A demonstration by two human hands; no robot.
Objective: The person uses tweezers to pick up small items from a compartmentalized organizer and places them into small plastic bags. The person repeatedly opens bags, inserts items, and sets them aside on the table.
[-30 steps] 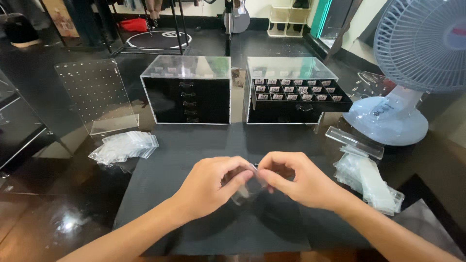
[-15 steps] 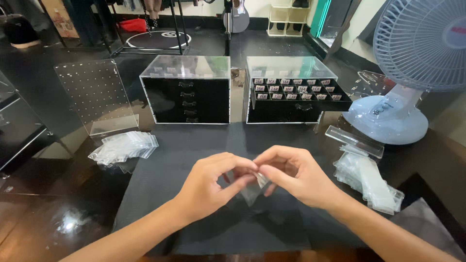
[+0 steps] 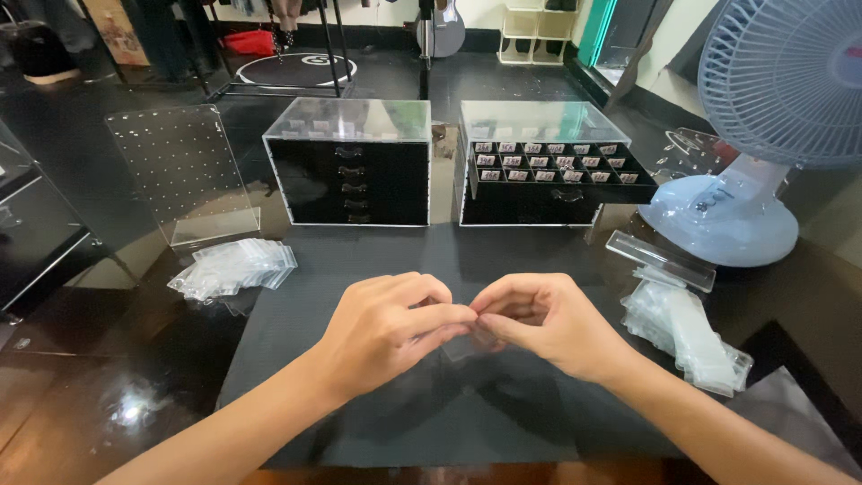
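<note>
My left hand and my right hand meet fingertip to fingertip over a dark grey mat. Between them they pinch a small clear plastic bag, which hangs just below the fingers and is mostly hidden by them. What is inside the bag cannot be made out. Both hands hover a little above the mat, in front of two black drawer boxes.
A closed clear-walled drawer box stands at the back left; a second box has a drawer of small tagged items pulled out. Piles of clear bags lie left and right. A clear perforated stand, a clear strip and a blue fan flank them.
Both hands have closed in tighter around the small clear bag, and it now hangs lower and more hidden beneath the fingertips. Nothing else has moved.
</note>
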